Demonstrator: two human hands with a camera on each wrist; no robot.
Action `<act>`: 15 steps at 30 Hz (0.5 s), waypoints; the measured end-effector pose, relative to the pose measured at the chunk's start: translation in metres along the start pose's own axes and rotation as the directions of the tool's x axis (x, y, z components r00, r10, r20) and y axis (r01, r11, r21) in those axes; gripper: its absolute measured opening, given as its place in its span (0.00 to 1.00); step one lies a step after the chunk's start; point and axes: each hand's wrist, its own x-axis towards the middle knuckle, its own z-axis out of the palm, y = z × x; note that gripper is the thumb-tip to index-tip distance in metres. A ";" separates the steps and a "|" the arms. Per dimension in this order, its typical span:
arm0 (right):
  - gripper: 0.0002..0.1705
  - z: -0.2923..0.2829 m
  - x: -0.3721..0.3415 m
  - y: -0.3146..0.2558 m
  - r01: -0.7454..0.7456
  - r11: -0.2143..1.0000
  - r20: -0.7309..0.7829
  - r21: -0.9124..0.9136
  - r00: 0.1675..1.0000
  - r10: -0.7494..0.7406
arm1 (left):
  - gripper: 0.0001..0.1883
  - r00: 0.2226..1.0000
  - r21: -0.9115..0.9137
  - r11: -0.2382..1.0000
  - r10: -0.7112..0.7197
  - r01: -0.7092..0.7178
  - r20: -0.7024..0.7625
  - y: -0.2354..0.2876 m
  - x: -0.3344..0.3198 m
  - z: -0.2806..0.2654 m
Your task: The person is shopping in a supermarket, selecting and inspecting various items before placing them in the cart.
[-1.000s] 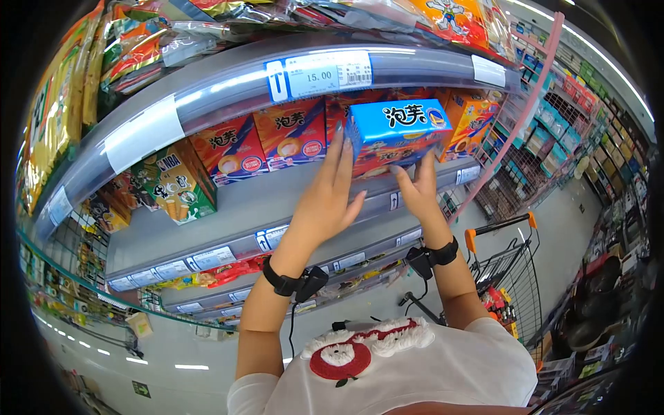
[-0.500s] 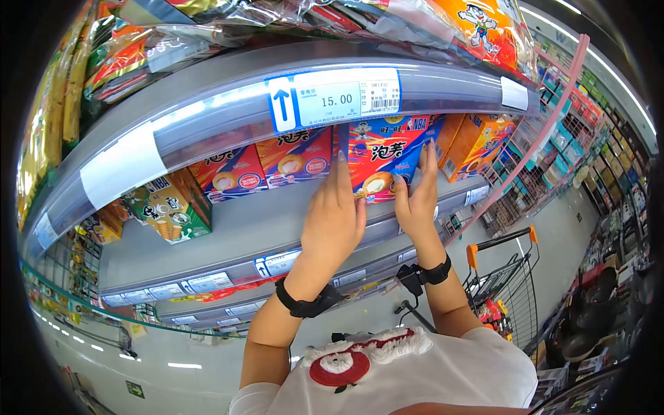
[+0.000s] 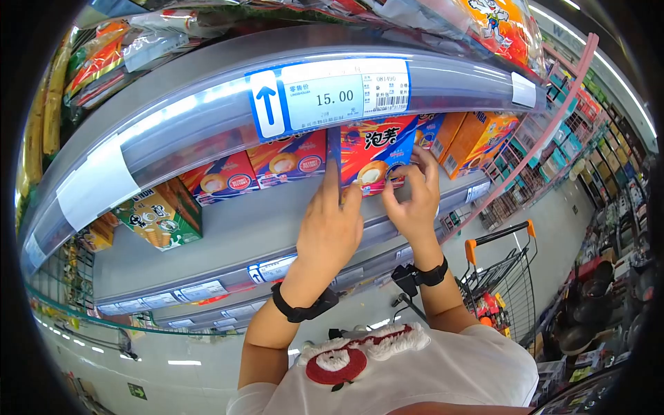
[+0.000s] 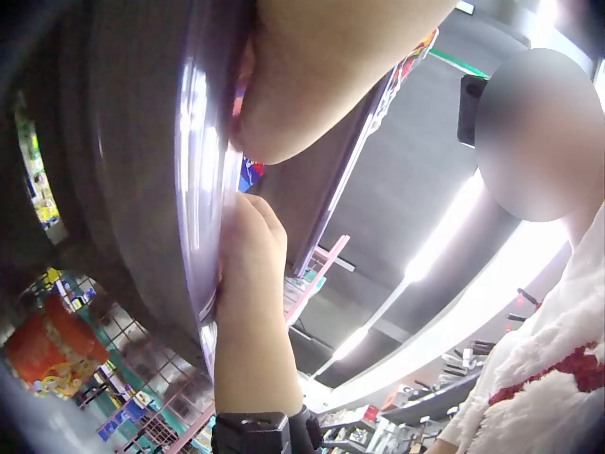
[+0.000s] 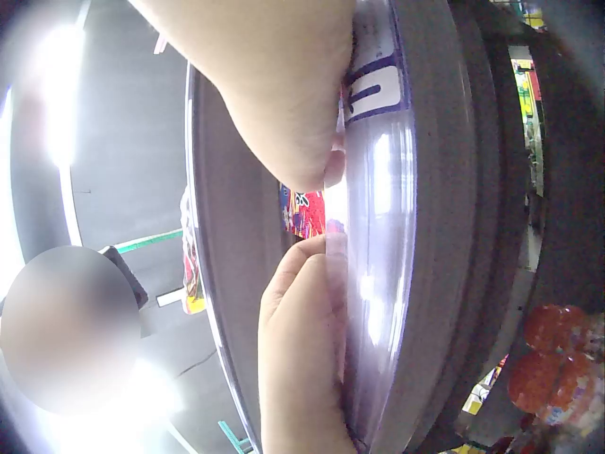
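Note:
A red and blue box of cream puffs (image 3: pixel 377 155) stands upright on the shelf, front facing out, its top hidden by the shelf edge above. My left hand (image 3: pixel 328 221) is at its left side, one finger extended along the side and the thumb near the lower front. Beside the lower right front is my right hand (image 3: pixel 415 204), fingers loosely bent and thumb at the face of the box. In the left wrist view the right hand (image 4: pixel 257 236) reaches past the shelf edge. The right wrist view shows the left hand (image 5: pixel 302 312) there too.
Matching red boxes (image 3: pixel 287 162) stand left of the box, orange boxes (image 3: pixel 477 142) right of it. A green box (image 3: pixel 159 214) is farther left. The upper shelf edge (image 3: pixel 456 79) carries a price label (image 3: pixel 332 97). A shopping cart (image 3: pixel 501 277) stands at the right.
The box was tilted between both hands, its blue top showing; it now stands upright under the upper shelf edge. The right fingers have bent and the left hand has slid lower.

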 end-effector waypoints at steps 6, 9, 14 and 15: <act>0.09 0.001 0.001 0.000 0.081 0.996 -0.012 -0.032 0.997 -0.081 | 0.17 0.999 0.039 0.999 0.031 -0.031 -0.010 -0.001 0.000 0.003; 0.09 0.002 -0.003 0.000 0.022 0.995 -0.001 -0.102 1.000 -0.022 | 0.18 1.000 0.011 1.000 0.008 -0.008 -0.023 -0.002 -0.001 0.006; 0.10 0.002 -0.002 0.003 0.050 0.988 0.026 -0.144 0.999 -0.047 | 0.19 1.000 0.006 1.000 -0.008 0.008 -0.026 0.000 -0.001 0.005; 0.10 0.002 -0.002 0.003 0.053 0.988 0.028 -0.144 0.998 -0.050 | 0.20 1.000 0.011 1.000 -0.007 0.007 -0.025 0.000 -0.001 0.005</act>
